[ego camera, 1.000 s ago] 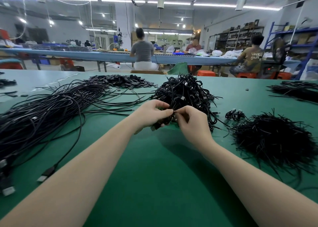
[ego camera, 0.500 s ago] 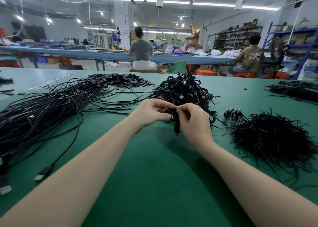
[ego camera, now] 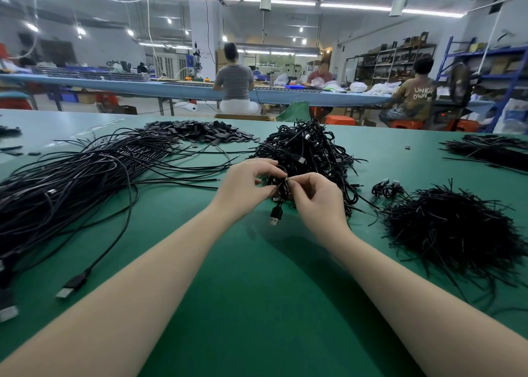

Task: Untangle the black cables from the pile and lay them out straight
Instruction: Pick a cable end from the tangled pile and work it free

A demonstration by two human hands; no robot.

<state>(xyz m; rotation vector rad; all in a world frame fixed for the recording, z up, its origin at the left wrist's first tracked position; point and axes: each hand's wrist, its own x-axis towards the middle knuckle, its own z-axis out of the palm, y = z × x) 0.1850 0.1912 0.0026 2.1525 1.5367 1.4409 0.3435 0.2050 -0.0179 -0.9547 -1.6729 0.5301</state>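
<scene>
A tangled pile of black cables point(ego camera: 307, 151) sits at the middle of the green table point(ego camera: 257, 291). Just in front of it, my left hand point(ego camera: 244, 189) and my right hand point(ego camera: 320, 202) both pinch one coiled black cable point(ego camera: 281, 186). Its USB plug point(ego camera: 275, 216) hangs down between my hands, above the table. To the left, a long bundle of straightened black cables point(ego camera: 71, 182) lies spread out, with plug ends near the front left edge.
A bristly heap of short black ties point(ego camera: 454, 228) lies at the right, with a small coiled cable point(ego camera: 387, 186) beside it. Flat black strips point(ego camera: 197, 131) lie behind the straight bundle. More black ties point(ego camera: 491, 151) sit far right. People work at a blue bench behind.
My hands have lifted a coiled cable slightly off the pile's front edge. Its USB plug has dropped free and now hangs below my fingers.
</scene>
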